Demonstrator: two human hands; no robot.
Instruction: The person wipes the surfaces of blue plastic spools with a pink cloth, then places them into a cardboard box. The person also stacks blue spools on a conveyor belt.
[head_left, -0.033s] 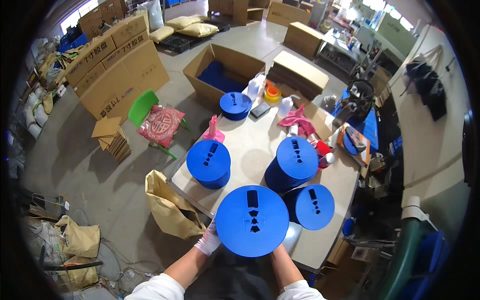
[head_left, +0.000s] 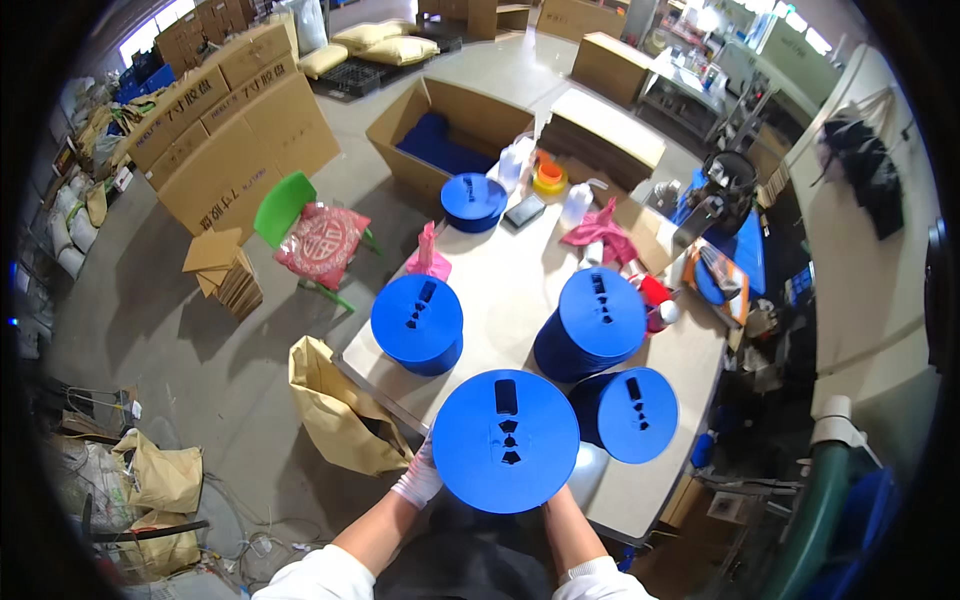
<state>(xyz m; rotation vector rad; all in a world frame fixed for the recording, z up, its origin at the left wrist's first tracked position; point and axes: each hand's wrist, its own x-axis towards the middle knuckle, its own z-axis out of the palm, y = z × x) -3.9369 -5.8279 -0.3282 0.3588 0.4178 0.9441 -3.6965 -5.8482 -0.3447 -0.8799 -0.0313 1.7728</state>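
Note:
A round blue plastic reel disc (head_left: 470, 440) with a slot and small cutouts along its middle is held up close to me, in front of the table's near edge. My left hand (head_left: 420, 478), in a pale glove, grips its left rim. My right hand is on its lower right side, hidden beneath it, with only the wrist showing. Whether more discs lie under this one is hidden. Just to the right, a blue disc stack (head_left: 638, 415) lies tilted. Behind it stands a tall disc stack (head_left: 602, 320), and another stack (head_left: 417, 320) stands on the left.
The pale table (head_left: 490, 290) also bears a low disc stack (head_left: 473, 200), a pink cloth (head_left: 610, 235), squeeze bottles (head_left: 577, 205) and orange-yellow tape (head_left: 548, 178). An open paper sack (head_left: 335, 420) stands at its left, near a green chair (head_left: 285, 212). Behind is an open carton (head_left: 395, 170).
The view has shifted slightly, so the things at the table's right side appear a little farther right. Both hands keep the same hold on the disc.

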